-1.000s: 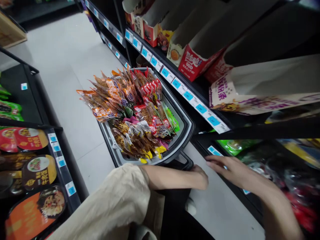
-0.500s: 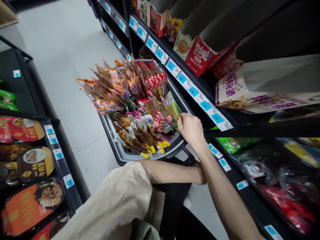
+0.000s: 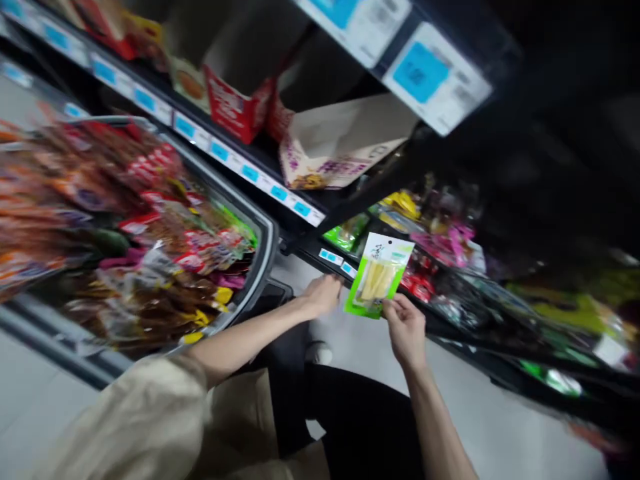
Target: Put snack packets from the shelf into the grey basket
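Observation:
My right hand point(image 3: 404, 325) grips the lower edge of a green and white snack packet point(image 3: 379, 275) with pale yellow strips inside, holding it up before the lower shelf. My left hand point(image 3: 323, 294) is just left of the packet, fingers curled near its corner and close to the shelf's price tags point(image 3: 336, 261); whether it touches the packet is unclear. A grey basket point(image 3: 260, 263) heaped with snack packets point(image 3: 150, 233) stands to the left, blurred by motion.
Black store shelves run along the right with blue price labels point(image 3: 250, 172), red and white display cartons point(image 3: 235, 107) above and mixed bagged snacks point(image 3: 445, 247) below. A large label strip point(image 3: 425, 73) hangs close overhead. Pale floor lies below my knees.
My right hand left the basket with the green packet and carried it right toward the lower shelf. My left hand rose beside it. The view swung right and blurred.

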Action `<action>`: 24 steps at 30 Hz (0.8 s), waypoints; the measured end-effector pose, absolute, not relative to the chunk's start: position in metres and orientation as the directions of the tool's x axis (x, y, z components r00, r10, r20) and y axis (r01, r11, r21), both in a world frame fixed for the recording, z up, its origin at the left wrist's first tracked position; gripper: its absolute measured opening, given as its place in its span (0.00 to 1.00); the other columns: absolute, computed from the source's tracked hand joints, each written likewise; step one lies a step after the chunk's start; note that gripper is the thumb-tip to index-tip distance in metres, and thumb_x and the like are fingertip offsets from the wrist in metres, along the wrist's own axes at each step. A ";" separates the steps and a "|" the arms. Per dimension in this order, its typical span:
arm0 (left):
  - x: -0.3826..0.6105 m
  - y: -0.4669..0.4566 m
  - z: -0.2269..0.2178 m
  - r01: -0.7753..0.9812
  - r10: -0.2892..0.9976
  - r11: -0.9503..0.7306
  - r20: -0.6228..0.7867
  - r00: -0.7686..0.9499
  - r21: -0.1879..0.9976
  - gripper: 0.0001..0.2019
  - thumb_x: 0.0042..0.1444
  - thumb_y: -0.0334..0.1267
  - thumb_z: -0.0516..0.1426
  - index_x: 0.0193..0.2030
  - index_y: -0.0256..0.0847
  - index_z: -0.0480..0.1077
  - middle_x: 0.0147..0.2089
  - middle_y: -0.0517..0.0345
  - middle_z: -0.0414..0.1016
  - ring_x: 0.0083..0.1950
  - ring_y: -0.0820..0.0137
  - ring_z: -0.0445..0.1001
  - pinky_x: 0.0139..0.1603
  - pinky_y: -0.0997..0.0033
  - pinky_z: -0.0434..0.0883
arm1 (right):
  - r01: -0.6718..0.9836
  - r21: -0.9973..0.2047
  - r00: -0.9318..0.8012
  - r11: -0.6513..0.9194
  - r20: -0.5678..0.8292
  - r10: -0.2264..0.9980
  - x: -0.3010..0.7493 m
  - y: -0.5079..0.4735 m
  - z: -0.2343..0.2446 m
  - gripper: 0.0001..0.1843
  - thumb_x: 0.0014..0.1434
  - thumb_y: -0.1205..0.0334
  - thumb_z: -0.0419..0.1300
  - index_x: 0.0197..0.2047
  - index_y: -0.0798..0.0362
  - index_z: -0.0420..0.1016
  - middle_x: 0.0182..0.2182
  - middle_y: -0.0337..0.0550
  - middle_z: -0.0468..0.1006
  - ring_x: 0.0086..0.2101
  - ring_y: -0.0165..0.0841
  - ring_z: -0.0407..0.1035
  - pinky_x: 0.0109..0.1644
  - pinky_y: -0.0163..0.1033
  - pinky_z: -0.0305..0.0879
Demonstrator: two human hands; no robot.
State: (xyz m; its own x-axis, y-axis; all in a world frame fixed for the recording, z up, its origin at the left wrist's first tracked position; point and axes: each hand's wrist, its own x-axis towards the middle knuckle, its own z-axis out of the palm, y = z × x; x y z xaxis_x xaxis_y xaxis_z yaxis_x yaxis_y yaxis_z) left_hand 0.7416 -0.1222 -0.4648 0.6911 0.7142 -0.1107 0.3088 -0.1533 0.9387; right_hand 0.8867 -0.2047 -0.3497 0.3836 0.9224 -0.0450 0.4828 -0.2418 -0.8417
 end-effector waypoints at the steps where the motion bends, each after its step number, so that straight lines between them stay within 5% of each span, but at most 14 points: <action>1: 0.743 -0.120 -0.465 0.265 0.734 -0.118 -0.096 0.673 0.957 0.12 0.61 0.30 0.54 0.47 0.39 0.77 0.45 0.45 0.81 0.49 0.58 0.79 0.51 0.62 0.74 | 0.476 -0.841 0.426 -0.256 -0.034 0.904 0.894 -0.210 -0.356 0.13 0.55 0.52 0.68 0.33 0.54 0.74 0.24 0.39 0.77 0.23 0.29 0.69 0.28 0.33 0.67; 4: 0.750 -0.114 -0.463 0.001 0.789 0.151 -0.121 0.602 0.988 0.14 0.68 0.39 0.49 0.49 0.42 0.75 0.43 0.53 0.80 0.45 0.64 0.79 0.46 0.67 0.75 | 0.439 -0.857 0.449 -0.269 -0.049 0.892 0.903 -0.211 -0.373 0.14 0.54 0.52 0.68 0.32 0.54 0.74 0.24 0.39 0.77 0.24 0.29 0.70 0.29 0.33 0.67; 7: 0.754 -0.111 -0.458 -0.170 0.799 0.292 -0.142 0.584 0.941 0.13 0.62 0.47 0.58 0.48 0.42 0.73 0.42 0.56 0.80 0.43 0.66 0.79 0.43 0.71 0.75 | 0.384 -0.888 0.440 -0.254 -0.065 0.896 0.904 -0.204 -0.385 0.15 0.54 0.49 0.67 0.31 0.53 0.74 0.25 0.40 0.78 0.26 0.30 0.72 0.31 0.35 0.70; 12: 0.751 -0.111 -0.455 -0.195 0.790 0.254 -0.087 0.607 0.947 0.14 0.53 0.41 0.66 0.43 0.39 0.72 0.41 0.53 0.81 0.40 0.69 0.79 0.41 0.73 0.74 | 0.222 -0.930 0.442 -0.294 -0.173 0.880 0.899 -0.208 -0.394 0.17 0.49 0.50 0.74 0.32 0.52 0.75 0.33 0.42 0.82 0.32 0.34 0.77 0.40 0.38 0.75; 16: 0.749 -0.114 -0.458 -0.192 0.754 0.253 -0.069 0.653 0.948 0.21 0.50 0.40 0.68 0.49 0.40 0.69 0.46 0.50 0.81 0.45 0.65 0.81 0.43 0.71 0.76 | 0.117 -0.954 0.447 -0.275 -0.196 0.873 0.897 -0.210 -0.398 0.20 0.45 0.50 0.77 0.36 0.51 0.78 0.37 0.43 0.84 0.37 0.37 0.79 0.45 0.42 0.77; 24: 0.746 -0.115 -0.455 -0.072 0.703 0.138 -0.046 0.710 0.988 0.19 0.54 0.36 0.64 0.51 0.42 0.67 0.45 0.52 0.82 0.46 0.63 0.82 0.45 0.68 0.77 | 0.055 -0.951 0.451 -0.304 -0.248 0.858 0.900 -0.206 -0.409 0.26 0.39 0.50 0.80 0.40 0.52 0.82 0.41 0.46 0.85 0.40 0.42 0.80 0.52 0.51 0.77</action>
State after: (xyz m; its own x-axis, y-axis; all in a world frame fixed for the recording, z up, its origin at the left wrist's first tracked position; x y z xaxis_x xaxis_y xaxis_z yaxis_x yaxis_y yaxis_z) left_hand 0.7455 -0.1153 -0.4550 0.7100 0.7027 -0.0462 -0.0720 0.1377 0.9879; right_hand 0.8998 -0.2060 -0.4090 0.4507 0.8576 -0.2476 0.0552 -0.3037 -0.9512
